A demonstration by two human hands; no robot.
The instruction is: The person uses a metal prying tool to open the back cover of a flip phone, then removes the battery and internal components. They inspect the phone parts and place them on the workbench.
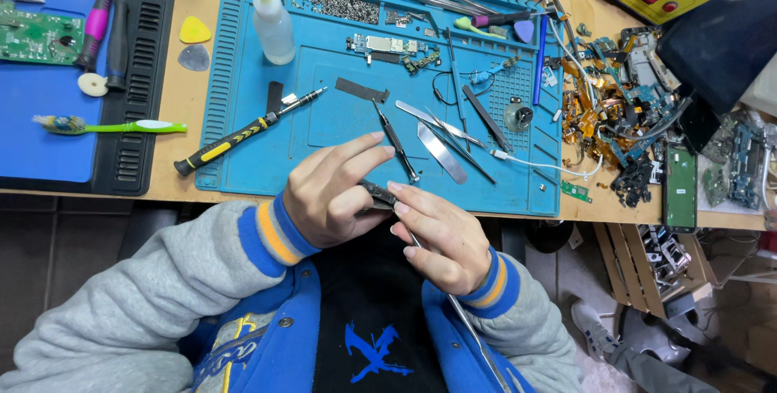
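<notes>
Hands (pixel 336 195) (pixel 441 239) pinching small dark part (pixel 378 194), possibly metal, white bottle (pixel 273 25) beyond

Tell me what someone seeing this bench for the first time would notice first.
Probably the two hands at the near edge: the left hand pinches a small dark part while the right hand works a thin metal tool against it. Behind them lies the blue work mat, strewn with tweezers and a yellow-handled screwdriver. To the right sits a heap of orange flex cables.

A wooden workbench (pixel 184 93) carries a blue repair mat (pixel 348 130), 2 guitar picks (pixel 194 30) and a toothbrush (pixel 109 126).
</notes>
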